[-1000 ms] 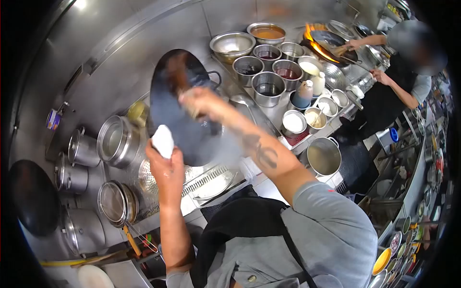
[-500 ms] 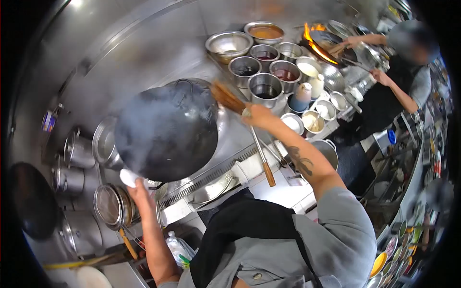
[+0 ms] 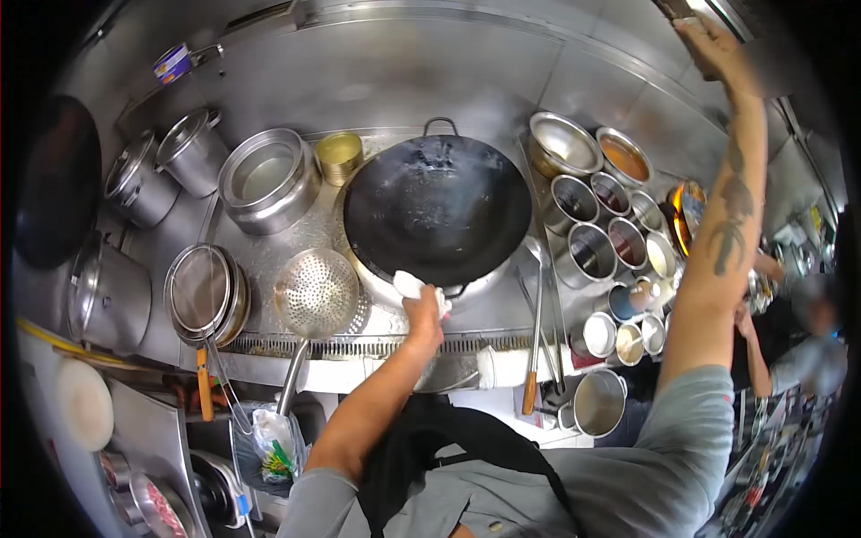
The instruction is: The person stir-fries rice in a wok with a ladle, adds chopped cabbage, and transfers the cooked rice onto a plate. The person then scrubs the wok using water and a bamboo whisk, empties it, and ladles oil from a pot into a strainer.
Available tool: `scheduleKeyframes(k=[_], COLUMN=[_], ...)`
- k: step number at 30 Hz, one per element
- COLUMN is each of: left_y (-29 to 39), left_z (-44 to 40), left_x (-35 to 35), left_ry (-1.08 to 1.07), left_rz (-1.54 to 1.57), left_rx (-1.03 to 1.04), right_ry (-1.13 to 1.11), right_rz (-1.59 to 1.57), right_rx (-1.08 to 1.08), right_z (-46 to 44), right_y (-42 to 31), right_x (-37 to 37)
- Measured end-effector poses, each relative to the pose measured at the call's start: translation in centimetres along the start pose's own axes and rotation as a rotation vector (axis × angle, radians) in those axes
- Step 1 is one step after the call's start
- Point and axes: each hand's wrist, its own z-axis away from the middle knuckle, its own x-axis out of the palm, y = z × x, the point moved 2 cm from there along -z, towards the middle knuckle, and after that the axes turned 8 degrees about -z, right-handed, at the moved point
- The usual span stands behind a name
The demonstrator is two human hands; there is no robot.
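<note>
The black wok (image 3: 439,211) sits upright on the stove, its inside bare, dark and shiny, with faint smoke. My left hand (image 3: 423,321) is closed around a white cloth (image 3: 409,285) at the wok's near rim, by its near handle. High at the upper right, my right hand (image 3: 710,49) reaches up beside a metal edge. Its fingers are curled, and what they hold is too small and unclear to name. A long-handled wok tool with a wooden grip (image 3: 530,393) lies to the right of the wok.
A perforated ladle (image 3: 317,294) and wire strainers (image 3: 199,291) lie left of the wok. Steel pots (image 3: 269,179) stand behind them. Sauce containers (image 3: 592,251) crowd the right side. Flames (image 3: 680,224) rise farther right, near another person (image 3: 798,350).
The wok has come down from a tilted position to sit level. My right hand has moved away from it to the upper right, and the bamboo brush it held is no longer distinguishable.
</note>
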Motion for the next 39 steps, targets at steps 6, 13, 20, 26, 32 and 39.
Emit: scheduleKeyframes(k=[6, 13, 20, 26, 32, 39], left_y=[0.3, 0.7, 1.2, 1.2, 0.9, 2.1], left_z=[0.6, -0.9, 0.8, 0.3, -0.9, -0.5], left_x=[0.0, -0.4, -0.6, -1.3, -1.4, -1.8], left_ry=[-0.032, -0.103, -0.236, -0.312, -0.28, -0.321], left_rz=[0.106, 0.117, 0.148, 0.068, 0.148, 0.133], left_rx=[0.119, 0.111, 0.001, -0.004, 0.061, 0.015], right_ry=[0.232, -0.869, -0.028, -0.77, -0.466, -1.402], right_rz=[-0.041, -0.459, 0.056, 0.004, 0.101, -0.492], right_rx=[0.031, -0.244, 0.177, -0.145, 0.257, 0.172], right_z=[2.5, 29.8, 12.4, 21.8, 15.7, 25.1], right_y=[6.0, -5.5, 9.5, -2.8, 3.8, -8.7], right_x=[32.7, 45.9, 44.1, 51.9, 47.7, 42.9])
